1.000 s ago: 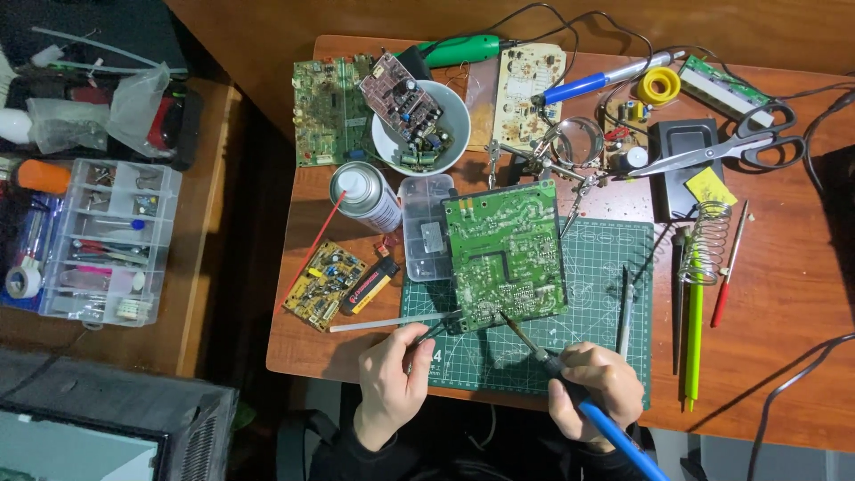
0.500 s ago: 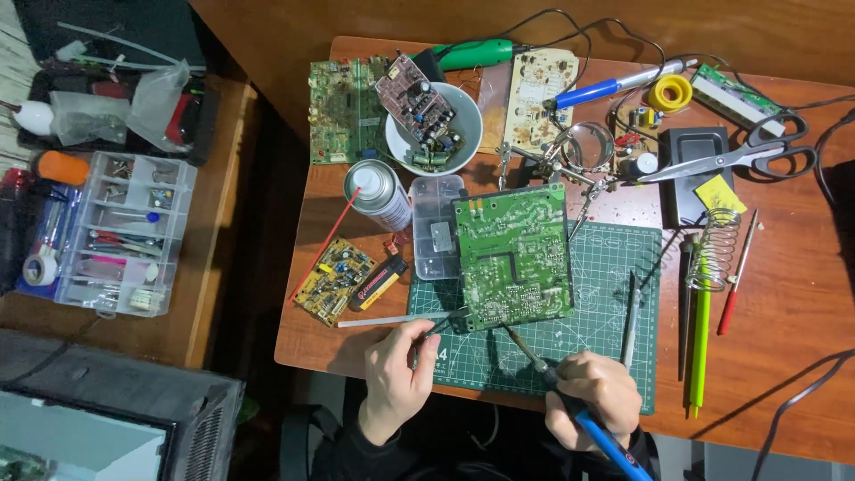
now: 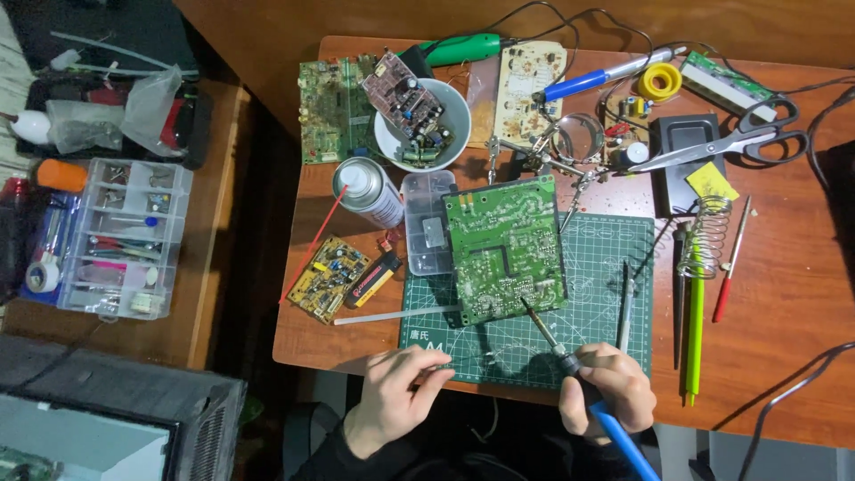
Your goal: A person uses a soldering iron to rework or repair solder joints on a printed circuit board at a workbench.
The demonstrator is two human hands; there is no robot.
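A green circuit board (image 3: pixel 506 249) lies solder side up on the green cutting mat (image 3: pixel 597 285). My right hand (image 3: pixel 610 390) grips a blue-handled soldering iron (image 3: pixel 570 361), whose tip touches the board's lower right edge. My left hand (image 3: pixel 396 392) rests at the mat's near left corner, pinching a thin solder wire (image 3: pixel 463 358) between thumb and fingers. The wire runs right across the mat, short of the board.
A spray can (image 3: pixel 367 191), a clear plastic box (image 3: pixel 427 223) and a small yellow board (image 3: pixel 331 276) lie left of the mat. A white bowl of parts (image 3: pixel 420 120), scissors (image 3: pixel 730 142), a coil iron stand (image 3: pixel 705 233) and pens sit behind and right. A parts organiser (image 3: pixel 116 236) stands on the side table.
My left hand has drawn back from the board toward the table's near edge. The view has shifted slightly. The soldering iron stays at the board's lower edge.
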